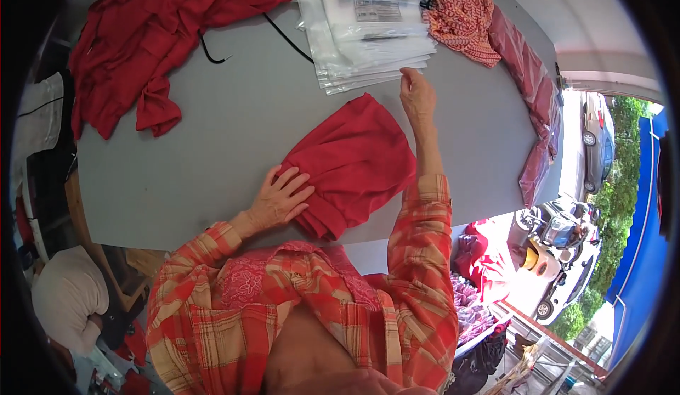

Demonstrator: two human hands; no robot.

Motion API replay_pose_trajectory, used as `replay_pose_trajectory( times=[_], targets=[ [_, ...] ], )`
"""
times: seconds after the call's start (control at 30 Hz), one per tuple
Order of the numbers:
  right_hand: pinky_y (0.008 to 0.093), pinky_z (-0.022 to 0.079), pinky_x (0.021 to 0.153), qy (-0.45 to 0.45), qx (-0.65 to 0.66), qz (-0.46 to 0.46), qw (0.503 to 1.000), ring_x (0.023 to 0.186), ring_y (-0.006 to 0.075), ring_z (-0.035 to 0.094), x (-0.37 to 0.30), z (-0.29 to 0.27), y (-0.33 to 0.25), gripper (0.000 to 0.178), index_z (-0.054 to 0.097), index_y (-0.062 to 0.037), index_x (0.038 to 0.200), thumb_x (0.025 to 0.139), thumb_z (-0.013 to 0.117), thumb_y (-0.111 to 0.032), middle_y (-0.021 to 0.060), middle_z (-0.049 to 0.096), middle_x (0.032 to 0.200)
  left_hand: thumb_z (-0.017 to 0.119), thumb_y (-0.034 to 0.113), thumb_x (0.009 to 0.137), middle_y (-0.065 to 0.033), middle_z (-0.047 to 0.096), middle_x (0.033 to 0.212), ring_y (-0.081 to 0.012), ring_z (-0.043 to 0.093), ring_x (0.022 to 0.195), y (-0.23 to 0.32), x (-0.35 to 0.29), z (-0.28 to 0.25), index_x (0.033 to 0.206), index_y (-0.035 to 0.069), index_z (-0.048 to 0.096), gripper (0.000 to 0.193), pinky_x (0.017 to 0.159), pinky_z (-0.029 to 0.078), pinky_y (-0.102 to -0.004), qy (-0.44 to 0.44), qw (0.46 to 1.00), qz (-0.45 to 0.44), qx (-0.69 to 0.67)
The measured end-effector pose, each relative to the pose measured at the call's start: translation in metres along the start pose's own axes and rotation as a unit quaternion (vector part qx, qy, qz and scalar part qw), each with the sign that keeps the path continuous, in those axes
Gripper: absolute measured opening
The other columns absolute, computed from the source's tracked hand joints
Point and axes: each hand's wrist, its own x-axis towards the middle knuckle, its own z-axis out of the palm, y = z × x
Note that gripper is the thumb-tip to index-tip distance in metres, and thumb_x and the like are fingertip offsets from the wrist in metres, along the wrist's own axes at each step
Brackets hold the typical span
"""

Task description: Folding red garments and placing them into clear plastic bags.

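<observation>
A folded red garment [350, 158] lies on the grey table in front of me. My left hand [280, 198] rests on its left edge, fingers spread and flat on the cloth. Past the garment's far right side, my right hand [418, 96] reaches to the near edge of a stack of clear plastic bags [372, 37]. Its fingers are curled closed against the bags' corner; whether they grip a bag is hidden.
Loose red garments [170, 34] are heaped at the table's far left, by a black cord [287, 37]. An orange patterned knit cloth [464, 16] and bagged dark red clothing [528, 90] line the right side. Below the right edge sits a bin of bagged items [476, 313].
</observation>
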Motion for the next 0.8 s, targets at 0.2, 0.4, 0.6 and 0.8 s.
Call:
replay_pose_trajectory(
  times=[0.2, 0.4, 0.6, 0.8],
  targets=[
    [0.0388, 0.048, 0.073, 0.125, -0.052, -0.261, 0.956, 0.088, 0.0281, 0.057, 0.067, 0.055, 0.016, 0.018, 0.061, -0.0126, 0.093, 0.078, 0.051, -0.011, 0.0062, 0.062, 0.089, 0.061, 0.028, 0.075, -0.0067, 0.047, 0.122, -0.0259, 0.040, 0.115, 0.001, 0.003, 0.001, 0.109, 0.013, 0.058, 0.037, 0.098, 0.026, -0.0484, 0.000, 1.000, -0.025, -0.005],
    [0.0370, 0.047, 0.077, -0.071, -0.104, -0.164, 0.979, 0.090, 0.0260, 0.058, 0.086, 0.064, 0.020, 0.023, 0.060, -0.0109, 0.098, 0.075, 0.055, -0.009, 0.0070, 0.062, 0.097, 0.061, 0.027, 0.074, -0.0069, 0.048, 0.122, -0.0269, 0.040, 0.116, 0.003, 0.002, 0.002, 0.109, 0.013, 0.059, 0.037, 0.098, 0.026, -0.0483, -0.001, 0.998, -0.050, -0.031],
    [0.0406, 0.047, 0.071, -0.183, -0.157, -0.265, 0.934, 0.081, 0.0301, 0.060, 0.097, 0.057, 0.013, 0.020, 0.062, -0.0112, 0.091, 0.073, 0.055, -0.007, 0.0108, 0.063, 0.083, 0.060, 0.027, 0.075, -0.0070, 0.048, 0.122, -0.0264, 0.041, 0.115, 0.005, 0.002, 0.002, 0.108, 0.013, 0.059, 0.036, 0.097, 0.027, -0.0478, 0.004, 0.998, -0.058, -0.031],
    [0.0429, 0.047, 0.064, -0.144, -0.153, -0.228, 0.951, 0.071, 0.0329, 0.060, 0.101, 0.060, -0.008, 0.010, 0.057, -0.0057, 0.076, 0.075, 0.056, -0.016, 0.0146, 0.062, 0.074, 0.061, 0.027, 0.074, -0.0062, 0.048, 0.121, -0.0254, 0.042, 0.114, 0.010, -0.002, 0.004, 0.107, 0.013, 0.059, 0.035, 0.097, 0.027, -0.0474, 0.017, 0.998, -0.059, -0.028]
  ],
)
